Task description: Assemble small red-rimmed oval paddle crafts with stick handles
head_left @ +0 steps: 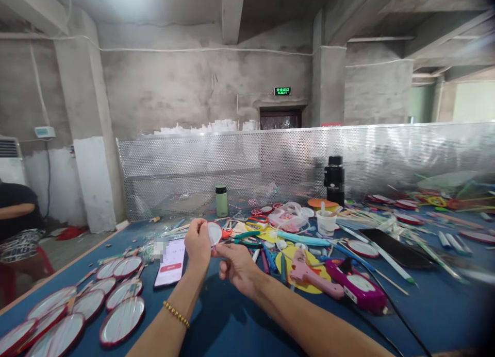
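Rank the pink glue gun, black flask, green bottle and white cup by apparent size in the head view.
1. pink glue gun, though it lies nearest the camera.
2. black flask.
3. green bottle and white cup: too alike to rank.

View: one head camera, worn by the person, sits above and behind the fingers (198, 228).
Facing: forward and slightly down, over the desk (240, 326) to the perforated screen (270, 161) beyond the fingers.
Nearness: close to the fingers; the forearms (309, 323) enter at the bottom edge.
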### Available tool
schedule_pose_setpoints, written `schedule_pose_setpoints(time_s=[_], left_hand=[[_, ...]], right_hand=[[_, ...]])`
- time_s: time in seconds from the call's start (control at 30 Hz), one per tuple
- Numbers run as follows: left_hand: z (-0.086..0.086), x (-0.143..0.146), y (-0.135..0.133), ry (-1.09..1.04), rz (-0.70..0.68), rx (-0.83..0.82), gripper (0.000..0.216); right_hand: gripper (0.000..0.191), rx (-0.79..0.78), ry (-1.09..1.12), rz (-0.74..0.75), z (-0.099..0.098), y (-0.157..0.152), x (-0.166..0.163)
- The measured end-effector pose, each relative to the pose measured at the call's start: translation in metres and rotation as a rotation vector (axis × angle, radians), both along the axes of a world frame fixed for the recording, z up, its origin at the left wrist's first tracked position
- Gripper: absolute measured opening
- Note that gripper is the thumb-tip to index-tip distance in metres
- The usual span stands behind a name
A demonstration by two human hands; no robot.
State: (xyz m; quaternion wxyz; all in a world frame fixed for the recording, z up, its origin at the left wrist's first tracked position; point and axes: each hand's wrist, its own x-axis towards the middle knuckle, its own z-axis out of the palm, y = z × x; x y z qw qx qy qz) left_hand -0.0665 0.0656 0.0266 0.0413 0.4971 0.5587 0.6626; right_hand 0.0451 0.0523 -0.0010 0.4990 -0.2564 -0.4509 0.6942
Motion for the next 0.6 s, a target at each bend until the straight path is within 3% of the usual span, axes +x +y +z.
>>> schedule_pose_setpoints(time_s=[0.27,0.4,0.5,0.6], left_hand=[[0.000,0.010,-0.003,-0.017,-0.080,-0.018,0.016],[0.002,0.009,-0.003,-0.026,-0.260,-0.112,0.018],[0.006,0.003,-0.002,-0.129,-0.421,-0.272,0.020],[0.009,-0.003,-0.002,-0.190,-0.492,-0.372,0.022]], right_hand=[[0.031,0.114,-0.090,-0.028,0.005,-0.001,0.000],[0.016,0.129,-0.176,-0.126,0.007,0.007,0.012],[0.013,0.143,-0.243,-0.125,0.010,0.010,0.023],[0.012,0.176,-0.295,-0.139,0.012,0.008,0.027]])
